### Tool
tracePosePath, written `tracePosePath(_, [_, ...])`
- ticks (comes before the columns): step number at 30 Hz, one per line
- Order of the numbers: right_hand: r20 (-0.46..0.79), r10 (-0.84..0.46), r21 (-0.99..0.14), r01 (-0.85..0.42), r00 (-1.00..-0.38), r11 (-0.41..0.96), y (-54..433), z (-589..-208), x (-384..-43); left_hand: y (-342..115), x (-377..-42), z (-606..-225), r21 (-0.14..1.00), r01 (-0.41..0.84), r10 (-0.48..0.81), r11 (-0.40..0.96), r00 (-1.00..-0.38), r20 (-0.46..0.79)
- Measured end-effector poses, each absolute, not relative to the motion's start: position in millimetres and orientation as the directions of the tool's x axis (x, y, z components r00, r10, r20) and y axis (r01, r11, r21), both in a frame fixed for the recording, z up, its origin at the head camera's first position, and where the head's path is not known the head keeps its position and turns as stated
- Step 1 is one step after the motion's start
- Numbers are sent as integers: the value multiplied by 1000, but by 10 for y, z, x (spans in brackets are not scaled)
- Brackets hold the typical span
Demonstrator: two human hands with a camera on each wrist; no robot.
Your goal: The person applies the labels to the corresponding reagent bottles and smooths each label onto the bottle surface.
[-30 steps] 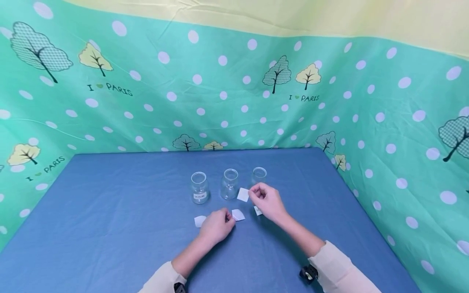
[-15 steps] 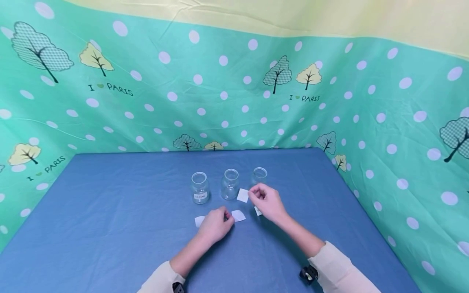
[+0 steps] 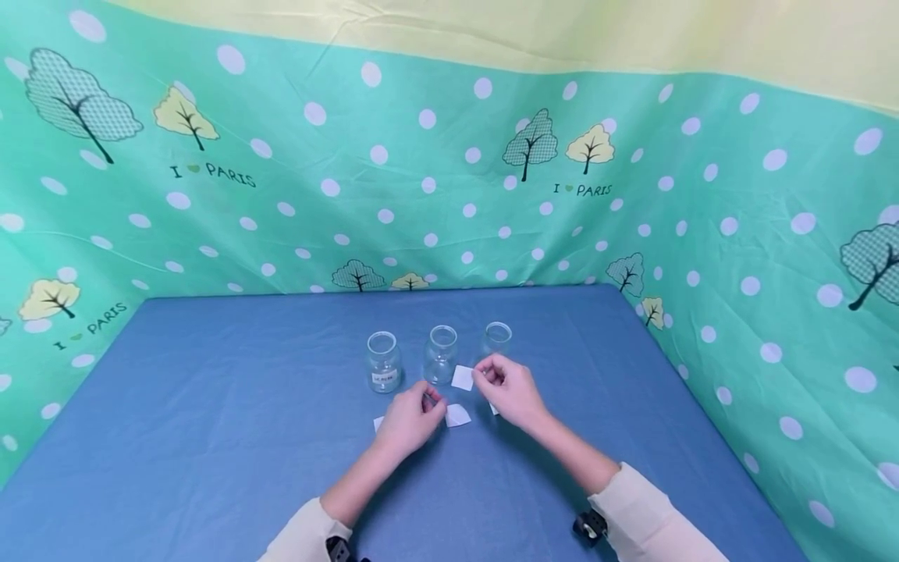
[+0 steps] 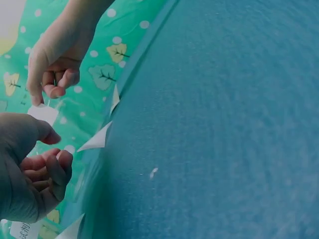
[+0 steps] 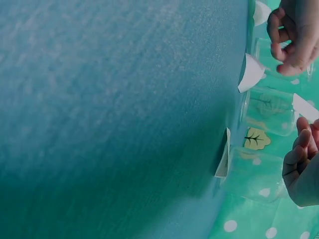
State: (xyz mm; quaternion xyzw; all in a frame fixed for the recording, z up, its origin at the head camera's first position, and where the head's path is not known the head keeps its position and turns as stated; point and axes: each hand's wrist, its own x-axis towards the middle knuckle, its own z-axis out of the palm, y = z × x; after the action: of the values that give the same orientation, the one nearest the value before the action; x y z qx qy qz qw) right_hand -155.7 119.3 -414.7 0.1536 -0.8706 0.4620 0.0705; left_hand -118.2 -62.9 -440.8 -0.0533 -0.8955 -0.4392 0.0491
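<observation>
My right hand pinches a small white paper square between thumb and fingertips, in front of the middle glass jar. Left of it my left hand hovers low over the table; the left wrist view shows its thumb and bent fingers apart, with nothing between them. Beside those fingers lies another white paper piece with raised edges. A further piece peeks out from behind the left hand, and one more, mostly hidden in the head view, lies below the right hand.
The left glass jar carries a white label with writing. At the right end of the row stands another jar, partly hidden by the right hand. Blue cloth covers the table; a green dotted curtain rises behind and to the sides.
My left hand has shifted slightly forward and left, showing more of its bent fingers and covering more of the left paper piece. My right hand has edged left with its paper square.
</observation>
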Motion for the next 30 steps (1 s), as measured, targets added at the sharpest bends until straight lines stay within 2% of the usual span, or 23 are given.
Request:
tracePosePath(6, [304, -229, -744, -380, -925, 549, 1170, -4171, -1548, -618, -1200, -4348, 878, 148, 21, 454, -988, 156])
tracePosePath(12, [371, -273, -671, -459, -888, 583, 1142, -4142, -1513, -595, -1196, -4300, 928, 128, 8, 351, -991, 133])
tracePosePath(15, [420, -315, -599, -521, -851, 608, 1131, -4138, -1498, -578, -1196, -4280, 949, 108, 12, 297, -994, 110])
tracePosePath(22, [527, -445, -395, -672, -724, 626, 1119, -4173, -1482, -570, -1206, -4261, 973, 65, 3, 222, -998, 66])
tracePosePath(30, [573, -496, -316, -734, -652, 601, 1118, -4173, -1466, -565, -1215, -4251, 997, -27, -21, 78, -999, -26])
